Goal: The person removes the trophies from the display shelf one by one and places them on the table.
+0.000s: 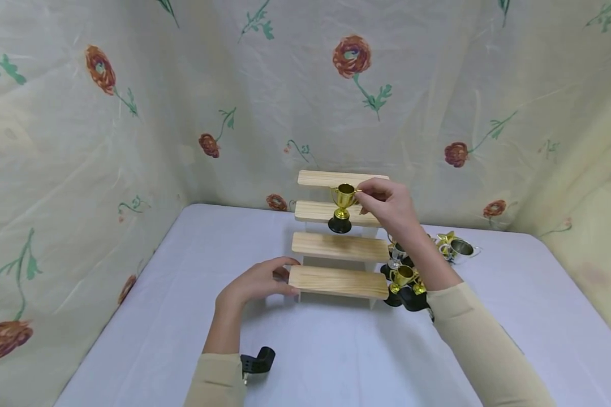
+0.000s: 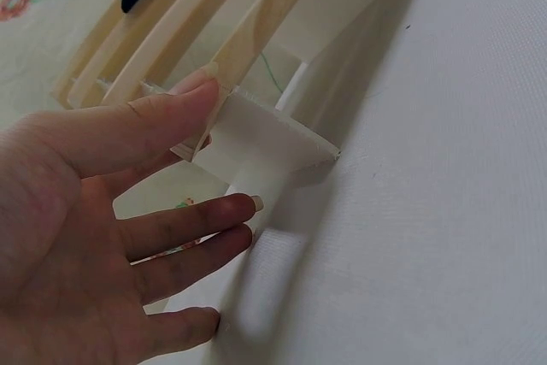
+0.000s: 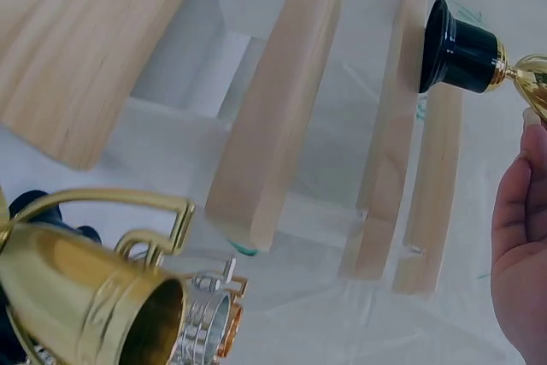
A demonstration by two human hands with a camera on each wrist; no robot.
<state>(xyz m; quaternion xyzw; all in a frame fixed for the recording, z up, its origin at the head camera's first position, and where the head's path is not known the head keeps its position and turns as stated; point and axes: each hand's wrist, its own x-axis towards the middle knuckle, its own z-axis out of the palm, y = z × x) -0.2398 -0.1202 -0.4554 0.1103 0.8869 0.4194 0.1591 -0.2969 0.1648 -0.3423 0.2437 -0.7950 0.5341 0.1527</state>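
Observation:
A stepped wooden display stand (image 1: 338, 281) with pale boards on white supports stands on the table. My left hand (image 1: 257, 281) grips the left end of its lowest board. In the left wrist view, the thumb (image 2: 198, 96) lies on the board's front edge, the index finger goes behind it, and the other fingers spread loosely. With thumb and fingertips, my right hand (image 1: 391, 204) pinches a small gold trophy cup (image 1: 344, 198) by its right handle. The cup is upright on a black base (image 3: 461, 53), overlapping the second board from the top in the head view.
Right of the stand, several small gold and silver trophies crowd together, among them a gold cup (image 1: 402, 275); my right forearm partly hides them. A silver cup (image 1: 461, 247) lies tipped farther right. A flower-patterned curtain (image 1: 285, 102) hangs behind the white-covered table (image 1: 147, 339).

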